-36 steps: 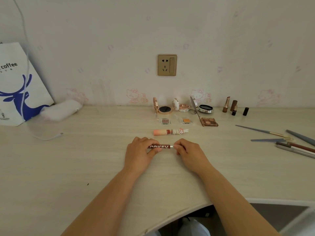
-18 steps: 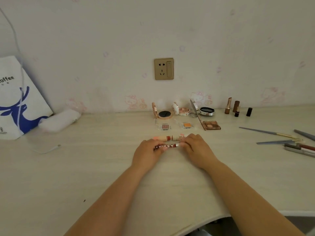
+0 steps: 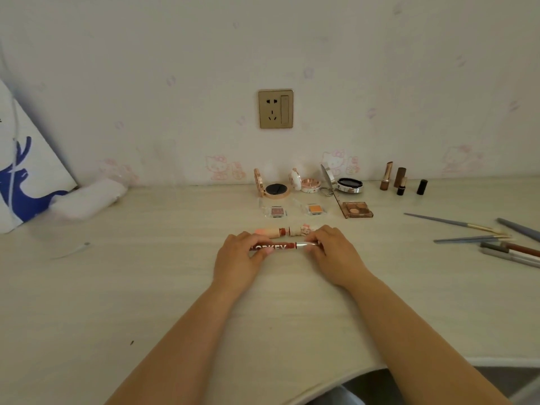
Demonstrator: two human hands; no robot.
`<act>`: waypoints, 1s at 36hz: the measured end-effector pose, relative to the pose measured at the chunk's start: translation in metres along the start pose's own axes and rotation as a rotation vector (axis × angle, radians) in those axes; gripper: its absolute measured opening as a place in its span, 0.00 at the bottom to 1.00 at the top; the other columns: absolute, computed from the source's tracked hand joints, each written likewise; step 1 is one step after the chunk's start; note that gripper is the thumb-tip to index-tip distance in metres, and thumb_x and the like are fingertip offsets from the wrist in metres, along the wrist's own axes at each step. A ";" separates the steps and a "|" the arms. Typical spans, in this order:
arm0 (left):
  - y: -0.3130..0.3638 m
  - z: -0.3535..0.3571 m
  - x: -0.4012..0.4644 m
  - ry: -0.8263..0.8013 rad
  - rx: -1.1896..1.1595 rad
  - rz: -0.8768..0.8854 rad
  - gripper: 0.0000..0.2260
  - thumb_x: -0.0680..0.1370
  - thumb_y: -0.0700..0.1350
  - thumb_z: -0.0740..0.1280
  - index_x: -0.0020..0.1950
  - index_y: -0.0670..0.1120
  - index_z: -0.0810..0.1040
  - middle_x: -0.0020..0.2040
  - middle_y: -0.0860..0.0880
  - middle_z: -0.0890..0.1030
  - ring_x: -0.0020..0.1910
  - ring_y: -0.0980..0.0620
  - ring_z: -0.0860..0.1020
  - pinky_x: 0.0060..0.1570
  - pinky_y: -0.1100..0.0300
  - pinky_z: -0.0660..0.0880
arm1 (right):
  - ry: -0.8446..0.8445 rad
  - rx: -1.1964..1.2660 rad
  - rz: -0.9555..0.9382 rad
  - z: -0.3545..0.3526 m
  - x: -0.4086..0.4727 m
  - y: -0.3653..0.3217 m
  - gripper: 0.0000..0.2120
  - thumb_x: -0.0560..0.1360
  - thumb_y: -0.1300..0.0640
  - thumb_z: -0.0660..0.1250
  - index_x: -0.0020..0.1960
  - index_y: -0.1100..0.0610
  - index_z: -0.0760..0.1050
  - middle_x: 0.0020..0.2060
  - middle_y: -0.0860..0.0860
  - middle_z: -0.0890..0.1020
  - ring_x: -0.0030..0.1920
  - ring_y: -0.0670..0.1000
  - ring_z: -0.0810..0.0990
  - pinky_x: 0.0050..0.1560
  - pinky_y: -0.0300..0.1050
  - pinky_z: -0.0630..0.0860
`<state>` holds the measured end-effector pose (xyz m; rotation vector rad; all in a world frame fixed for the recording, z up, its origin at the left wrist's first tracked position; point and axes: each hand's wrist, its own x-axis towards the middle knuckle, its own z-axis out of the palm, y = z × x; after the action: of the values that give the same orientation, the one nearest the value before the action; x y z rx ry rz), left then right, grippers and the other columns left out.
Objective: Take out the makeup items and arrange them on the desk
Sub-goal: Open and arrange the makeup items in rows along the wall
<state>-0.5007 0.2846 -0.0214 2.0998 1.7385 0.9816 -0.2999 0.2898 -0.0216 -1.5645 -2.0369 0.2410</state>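
A: Where was the red tube?
B: At twelve o'clock from the person, low over the desk, just before the peach tube. The left hand and the right hand pinched its ends.
A: The good way?
B: Probably to lay it parallel, not touching.

Home bedroom – cartoon-cat wallpaper

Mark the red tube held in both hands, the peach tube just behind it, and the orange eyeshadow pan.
red tube (image 3: 282, 246), head view, on its lettered red barrel between the hands.
peach tube (image 3: 273, 231), head view, on its peach body.
orange eyeshadow pan (image 3: 315, 209), head view, on the orange powder.
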 end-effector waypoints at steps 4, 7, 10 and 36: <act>-0.001 -0.001 0.000 -0.017 0.028 -0.045 0.08 0.76 0.52 0.67 0.54 0.55 0.81 0.48 0.53 0.80 0.50 0.51 0.72 0.51 0.54 0.71 | 0.051 0.014 0.042 0.000 0.000 0.002 0.09 0.77 0.56 0.62 0.56 0.56 0.75 0.52 0.51 0.76 0.53 0.51 0.70 0.54 0.42 0.68; -0.002 -0.002 0.001 -0.039 0.033 -0.071 0.08 0.75 0.52 0.68 0.53 0.57 0.81 0.48 0.54 0.80 0.50 0.52 0.73 0.52 0.55 0.71 | 0.063 0.009 0.063 0.001 0.000 0.003 0.08 0.76 0.55 0.65 0.55 0.55 0.76 0.51 0.50 0.76 0.53 0.50 0.69 0.53 0.41 0.67; -0.003 -0.001 0.001 -0.056 0.044 -0.078 0.08 0.74 0.52 0.69 0.53 0.57 0.81 0.49 0.54 0.80 0.51 0.51 0.74 0.52 0.53 0.73 | 0.061 0.011 0.085 0.003 0.000 0.004 0.08 0.75 0.54 0.67 0.53 0.54 0.77 0.50 0.49 0.75 0.51 0.49 0.68 0.51 0.39 0.66; -0.002 0.000 0.004 -0.095 0.155 -0.079 0.10 0.75 0.55 0.66 0.55 0.58 0.79 0.53 0.53 0.77 0.54 0.51 0.72 0.54 0.54 0.71 | 0.013 0.006 0.178 -0.001 -0.001 0.005 0.11 0.77 0.56 0.64 0.58 0.54 0.77 0.56 0.51 0.74 0.58 0.52 0.68 0.57 0.41 0.66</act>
<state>-0.5014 0.2891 -0.0211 2.1128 1.8879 0.7344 -0.2953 0.2902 -0.0230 -1.7416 -1.8864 0.3024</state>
